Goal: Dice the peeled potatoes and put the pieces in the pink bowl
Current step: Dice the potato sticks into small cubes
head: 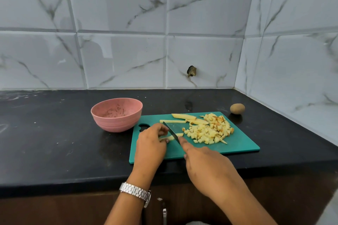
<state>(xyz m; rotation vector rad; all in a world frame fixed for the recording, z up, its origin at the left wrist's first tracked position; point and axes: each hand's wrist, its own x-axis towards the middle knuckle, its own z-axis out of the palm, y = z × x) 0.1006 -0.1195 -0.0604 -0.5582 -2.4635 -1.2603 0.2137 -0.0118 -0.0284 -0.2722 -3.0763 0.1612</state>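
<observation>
A green cutting board [237,147] lies on the black counter. My left hand [151,144] pinches a potato strip [172,137] at the board's left side. My right hand [204,162] grips a knife [171,130], forefinger along the spine, and the blade crosses that strip. A heap of diced potato [210,130] covers the board's right half. More long strips [184,118] lie at the board's far edge. The pink bowl [117,114] stands left of the board, holding only a few scraps.
An unpeeled brown potato [237,108] sits on the counter [54,142] beyond the board's right corner, near the tiled wall corner. The counter's front edge runs just below the board. A metal watch is on my left wrist.
</observation>
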